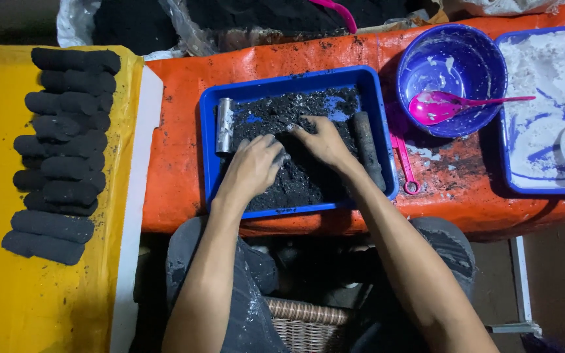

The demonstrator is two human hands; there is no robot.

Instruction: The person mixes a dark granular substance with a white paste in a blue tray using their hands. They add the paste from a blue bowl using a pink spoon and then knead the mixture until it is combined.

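At the far left, at nine o'clock from the hands, a stack of black pressed cylinders (pixel 60 153) lies in rows on a yellow sheet (pixel 8 294), likely set well apart from the loose material so they stay whole. The blue tray (pixel 208 131) sits straight ahead of the person on the orange-covered table (pixel 178 150), its walls keeping the black crumbly mix (pixel 276 114) together. A short metal tube (pixel 225 125) lies in the tray at eleven o'clock from the left hand (pixel 251 167), just beside it. That hand is cupped, fingers curled down into the mix; the right hand (pixel 322 140) lies just beside it, fingers spread and pressed flat on the same heap. Neither clasps a separate thing. A dark rod (pixel 366 147) lies at three o'clock, near the right hand. Further right stand a blue bowl (pixel 452 52) with a pink ladle (pixel 439 106), then a tray of white powder (pixel 550 72).
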